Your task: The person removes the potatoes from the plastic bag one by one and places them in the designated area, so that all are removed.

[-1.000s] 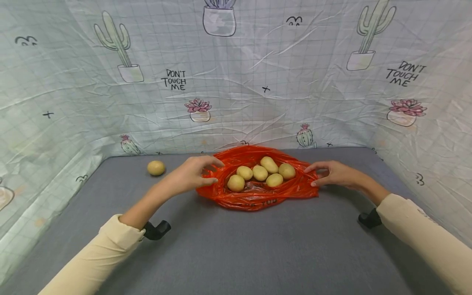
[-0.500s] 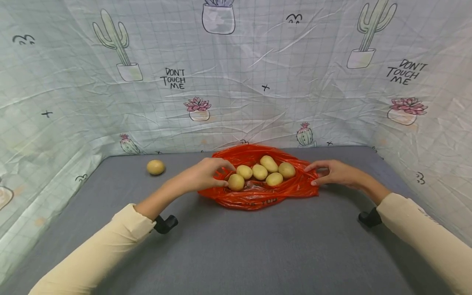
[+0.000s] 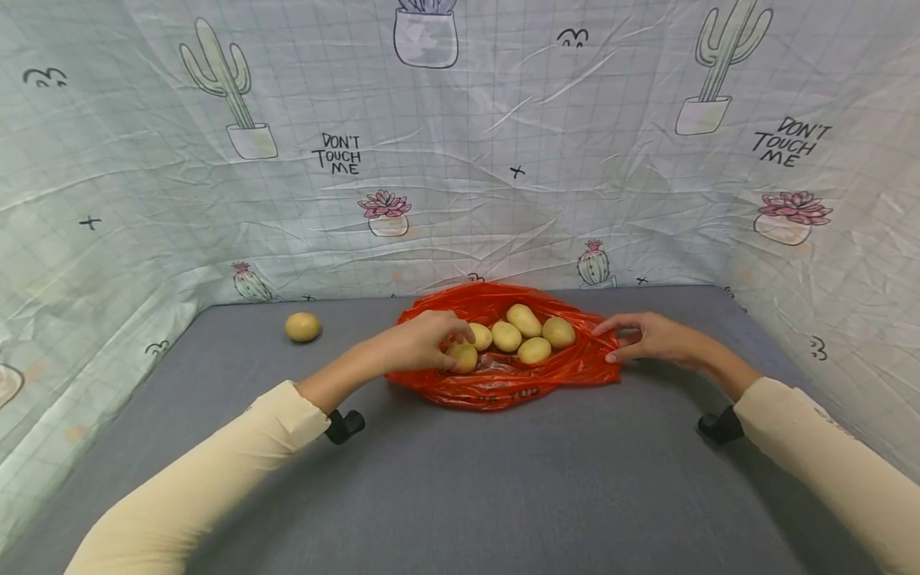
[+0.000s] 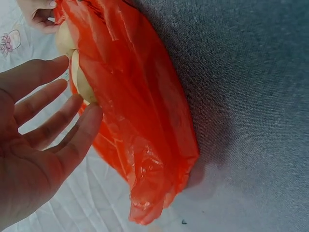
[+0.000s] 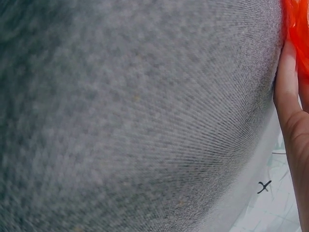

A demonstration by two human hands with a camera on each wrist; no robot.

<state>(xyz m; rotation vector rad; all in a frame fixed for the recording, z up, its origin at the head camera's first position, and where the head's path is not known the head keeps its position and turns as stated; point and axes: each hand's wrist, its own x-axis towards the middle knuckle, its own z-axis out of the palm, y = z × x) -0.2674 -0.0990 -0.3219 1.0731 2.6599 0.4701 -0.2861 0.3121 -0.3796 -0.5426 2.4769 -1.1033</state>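
Observation:
A red plastic bag (image 3: 496, 395) lies spread with its mouth up, showing several potatoes (image 3: 524, 320) inside. At its left end my left hand (image 3: 420, 339) curls thumb and fingers round the leftmost potato (image 3: 465, 361), partly covering it. In the left wrist view the fingertips of the left hand (image 4: 43, 116) meet the bag's rim by a pale potato (image 4: 83, 82). My right hand (image 3: 657, 337) holds the bag's right edge between thumb and fingers. In the right wrist view only part of the right hand (image 5: 292, 106) shows, beside red plastic (image 5: 299, 29).
A single potato (image 3: 303, 327) sits outside the bag, at the back left of the grey table (image 3: 489, 487). Behind and at both sides hangs a pale cloth with cactus drawings (image 3: 460, 224), meeting the table's back edge.
My left hand has moved right from the bag's left rim to the leftmost potato and its fingers have closed round it. The right hand stays at the bag's right edge.

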